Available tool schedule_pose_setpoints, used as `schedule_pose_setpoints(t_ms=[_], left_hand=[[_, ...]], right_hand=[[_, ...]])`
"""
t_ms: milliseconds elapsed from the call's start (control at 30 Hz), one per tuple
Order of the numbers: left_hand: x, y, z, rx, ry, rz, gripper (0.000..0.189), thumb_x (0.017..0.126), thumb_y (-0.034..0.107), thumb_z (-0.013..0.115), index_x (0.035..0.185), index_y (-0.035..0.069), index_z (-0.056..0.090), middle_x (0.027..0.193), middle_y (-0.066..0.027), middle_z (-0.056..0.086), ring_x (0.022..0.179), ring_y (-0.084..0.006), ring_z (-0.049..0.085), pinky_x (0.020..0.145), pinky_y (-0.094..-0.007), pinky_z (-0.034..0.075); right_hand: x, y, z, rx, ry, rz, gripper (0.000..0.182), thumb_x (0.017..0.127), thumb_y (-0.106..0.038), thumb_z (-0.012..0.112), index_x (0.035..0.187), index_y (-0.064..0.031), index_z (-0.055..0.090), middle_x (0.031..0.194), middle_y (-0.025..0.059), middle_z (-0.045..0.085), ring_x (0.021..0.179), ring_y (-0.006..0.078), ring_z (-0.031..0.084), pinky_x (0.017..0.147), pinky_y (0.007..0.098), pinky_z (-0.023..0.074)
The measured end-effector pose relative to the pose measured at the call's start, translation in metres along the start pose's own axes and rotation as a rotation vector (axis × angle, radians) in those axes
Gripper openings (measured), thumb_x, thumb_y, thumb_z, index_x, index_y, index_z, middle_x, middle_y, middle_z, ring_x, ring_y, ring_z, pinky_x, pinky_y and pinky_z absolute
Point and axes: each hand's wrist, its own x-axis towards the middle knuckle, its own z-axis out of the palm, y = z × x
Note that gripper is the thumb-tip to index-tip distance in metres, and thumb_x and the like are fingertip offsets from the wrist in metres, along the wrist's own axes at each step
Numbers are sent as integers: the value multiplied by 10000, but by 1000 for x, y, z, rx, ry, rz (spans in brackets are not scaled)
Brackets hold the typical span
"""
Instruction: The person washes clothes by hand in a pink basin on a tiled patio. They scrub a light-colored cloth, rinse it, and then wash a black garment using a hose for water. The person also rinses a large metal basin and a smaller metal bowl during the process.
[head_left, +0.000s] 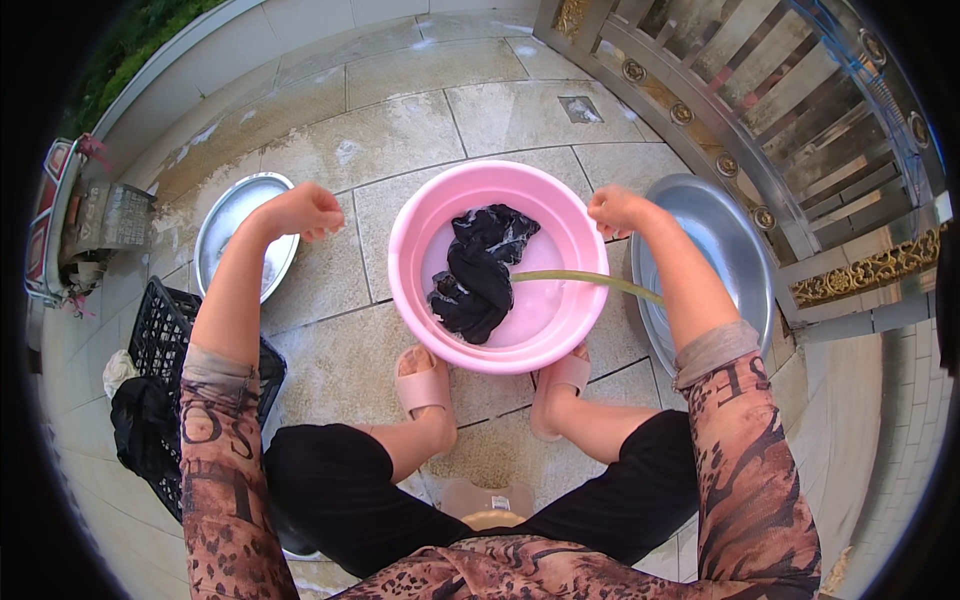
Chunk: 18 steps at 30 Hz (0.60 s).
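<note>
A round pink plastic basin (499, 362) stands on the tiles between my feet. Wet, twisted black cloth (480, 277) with some suds lies inside it, toward the left. The end of a greenish hose (592, 277) reaches into the basin over its right rim. My left hand (304, 212) is raised between the basin and a round metal pan, with its fingers curled; I cannot tell whether they are fully closed. Beside the basin's upper right rim is my right hand (616, 211), its fingers bent and partly hidden. No held object shows in either hand.
The metal pan (281, 268) at left holds whitish suds. A large metal basin (761, 300) stands at right near a metal gate (787, 195). A black plastic crate (169, 322) has dark cloth (142, 427) and white cloth (120, 373) at its side. A floor drain (581, 109) lies ahead.
</note>
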Motion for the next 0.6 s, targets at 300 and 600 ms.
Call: schedule_pose_setpoints(t_ms=[300,600], left_hand=[[235,16,138,290,-163,213,218,732,202,578,870,38,619,786,-128,624,777,-243,605,689,-349,479],[312,46,233,312,371,487,169,718,168,575,813,32,543,893,-141,546,912,-301,502,810,-405,368]], right_hand=[[179,38,-35,118,85,-10,182,762,-240,537,710,-70,577,649,17,566,574,89,526,490,256,406],[285,112,-32,218,320,-46,233,722,-209,551,807,-1,610,788,102,616,719,170,546,673,324,431]])
